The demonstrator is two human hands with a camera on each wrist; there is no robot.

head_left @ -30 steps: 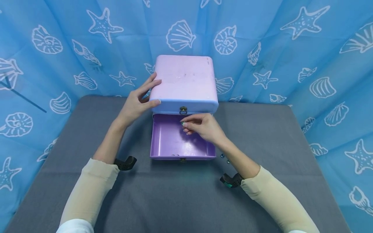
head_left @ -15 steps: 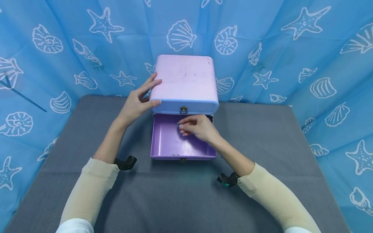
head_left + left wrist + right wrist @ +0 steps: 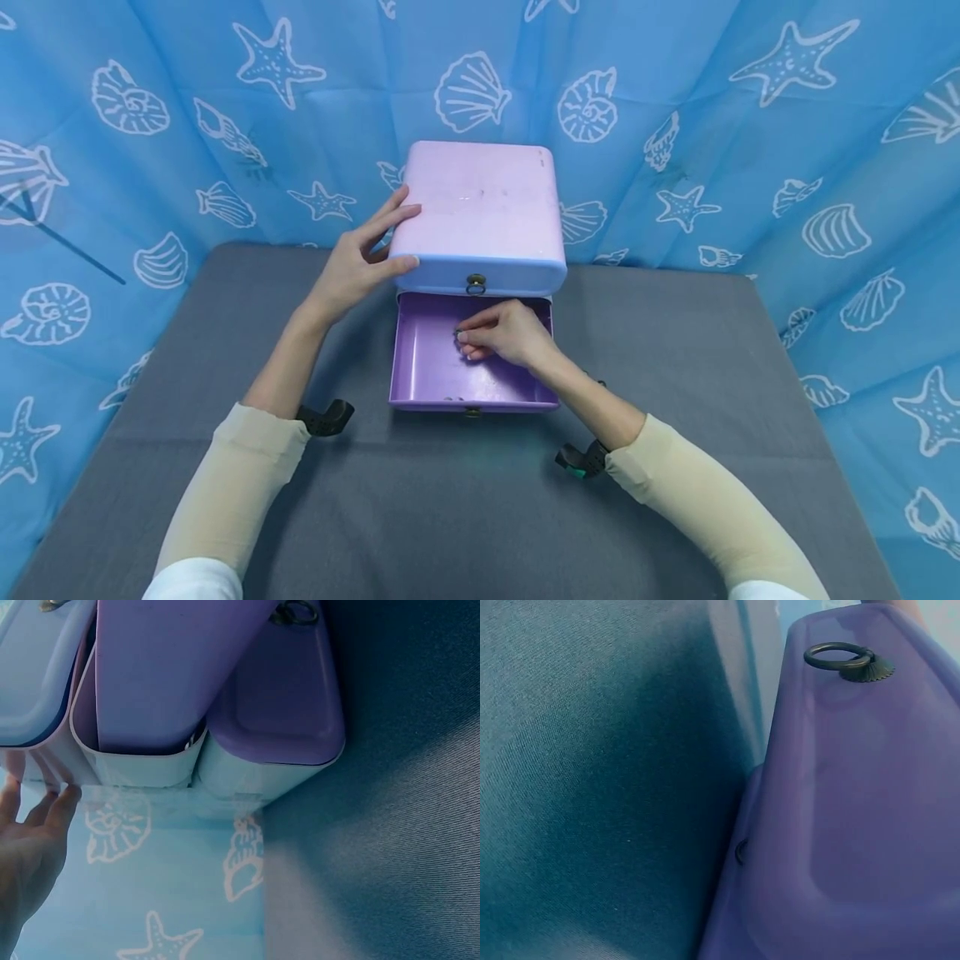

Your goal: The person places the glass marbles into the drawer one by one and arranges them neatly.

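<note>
A small drawer cabinet (image 3: 480, 200) with a pink top and a blue upper drawer (image 3: 517, 277) stands at the back of the table. Below that, a purple drawer (image 3: 420, 367) is pulled out. My left hand (image 3: 356, 254) rests its spread, fairly straight fingers on the cabinet's left side, thumb at the front edge; the left wrist view shows its fingertips against the side wall. Inside the purple drawer, thumb and fingers of my right hand (image 3: 513, 333) pinch a small greenish glass marble (image 3: 458, 336), mostly covered by the fingertips. Several tiny shiny pieces (image 3: 453, 398) lie along the drawer's front wall.
Another purple drawer (image 3: 281, 705) sits closed beneath the open one. Both lower drawers have ring pulls, such as this ring (image 3: 838, 656) in the right wrist view. A small dark round piece (image 3: 602, 383) lies beside the right forearm on the grey tablecloth (image 3: 450, 517). A blue shell-print curtain (image 3: 675, 83) hangs behind.
My right hand has moved slightly left and down within the purple drawer, still pinching the marble. The left hand stays on the cabinet, and the head view has shifted slightly.
</note>
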